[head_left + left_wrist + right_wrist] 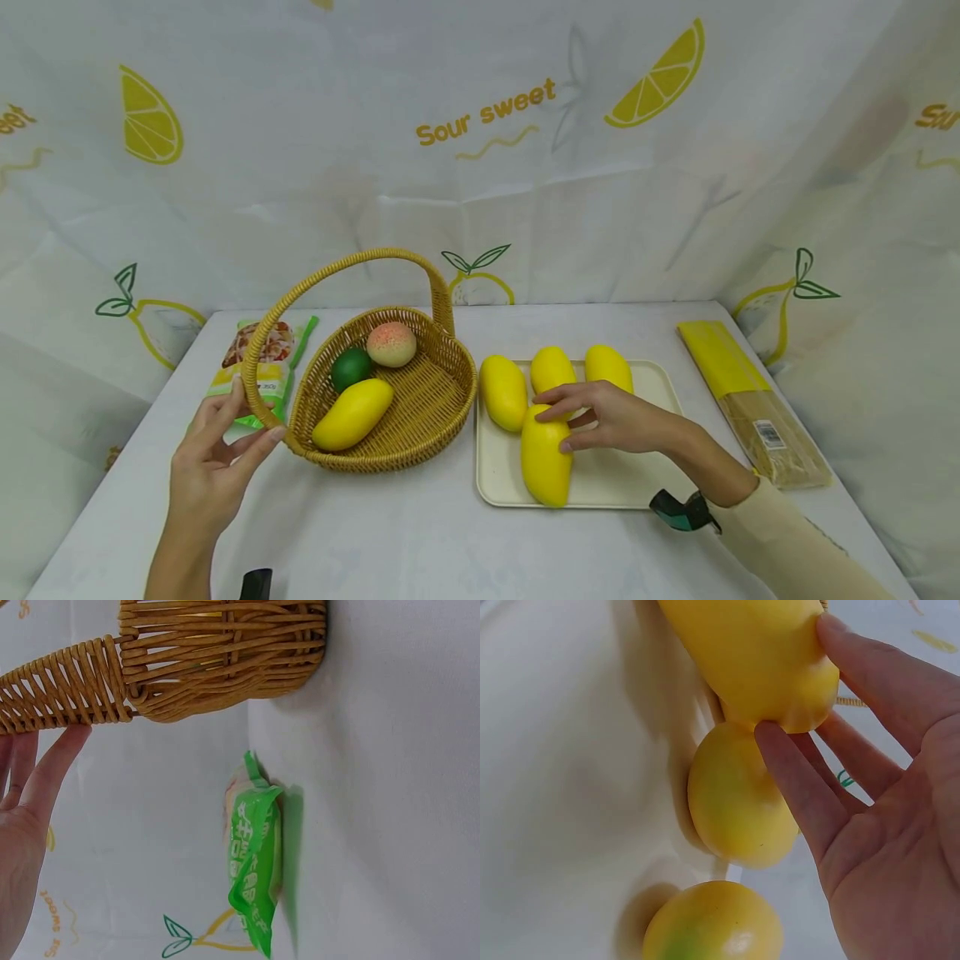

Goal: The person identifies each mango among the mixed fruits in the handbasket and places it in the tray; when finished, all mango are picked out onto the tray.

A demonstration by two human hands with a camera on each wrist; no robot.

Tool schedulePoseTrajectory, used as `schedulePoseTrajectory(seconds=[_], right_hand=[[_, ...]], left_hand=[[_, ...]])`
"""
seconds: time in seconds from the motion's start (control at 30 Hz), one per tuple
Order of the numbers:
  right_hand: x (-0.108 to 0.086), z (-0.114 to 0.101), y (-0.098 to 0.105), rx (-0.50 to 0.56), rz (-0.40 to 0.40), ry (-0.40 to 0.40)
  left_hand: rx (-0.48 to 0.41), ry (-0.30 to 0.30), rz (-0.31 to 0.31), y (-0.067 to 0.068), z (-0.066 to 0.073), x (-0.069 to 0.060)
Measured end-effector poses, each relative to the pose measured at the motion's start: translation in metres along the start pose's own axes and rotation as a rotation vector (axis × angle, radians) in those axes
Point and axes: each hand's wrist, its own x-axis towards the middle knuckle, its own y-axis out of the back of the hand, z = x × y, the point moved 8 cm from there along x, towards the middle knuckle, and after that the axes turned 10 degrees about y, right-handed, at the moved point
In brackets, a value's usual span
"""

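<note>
My left hand (213, 462) holds the handle (56, 686) of a woven wicker basket (405, 460) at its left base, thumb in front. In the basket lie a yellow mango (352, 415), a round dark green fruit (350, 369) and a pink-cream peach (392, 344). My right hand (618, 417) grips the upper end of a mango (546, 467) between thumb and fingers, over the front part of a cream tray (622, 492). Behind it on the tray are three more mangoes: one at left (503, 392), one in the middle (552, 367), one at right (608, 367). Whether the gripped mango touches the tray, I cannot tell.
A green and white food packet (273, 375) lies left of the basket, behind my left hand. At the right table edge lies a long yellow and brown package (750, 408) with a barcode label. A white curtain (480, 208) with lemon prints hangs behind the table.
</note>
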Motion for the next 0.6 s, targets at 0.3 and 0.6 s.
schedulePoseTrajectory(seconds=[0.3,0.6], right_hand=[[0.0033,0.0012,-0.0022,-0.046,-0.005,0.002],[0.0040,0.0020,-0.0044,-0.064,-0.010,0.002]], left_hand=[[-0.074,-0.072,-0.027,-0.0010,0.0035,0.0005],[-0.004,-0.016,-0.002,-0.0004,0.0020,0.0006]])
